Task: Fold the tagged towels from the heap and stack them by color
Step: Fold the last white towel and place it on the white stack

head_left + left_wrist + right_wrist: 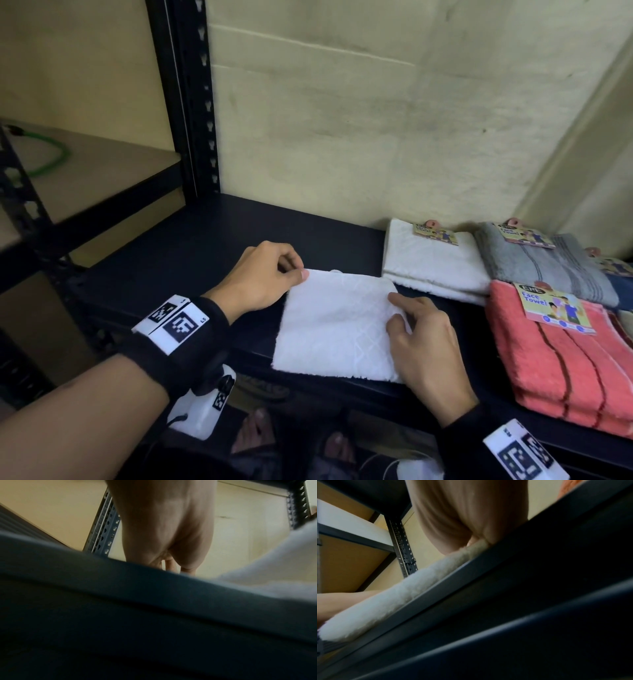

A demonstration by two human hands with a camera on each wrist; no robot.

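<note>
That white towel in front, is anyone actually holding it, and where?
Yes. The left hand pinches the white towel at its far left corner, and the right hand grips its right edge. It lies flat on the dark shelf.

A dark shelf (205, 240) ran along a cream wall (376, 120). A black perforated upright (191, 96) stood at its left, and a green cable (51, 157) lay on a neighbouring shelf.

left wristband (178, 329): black, white coded tags | right wristband (520, 452): same
</note>
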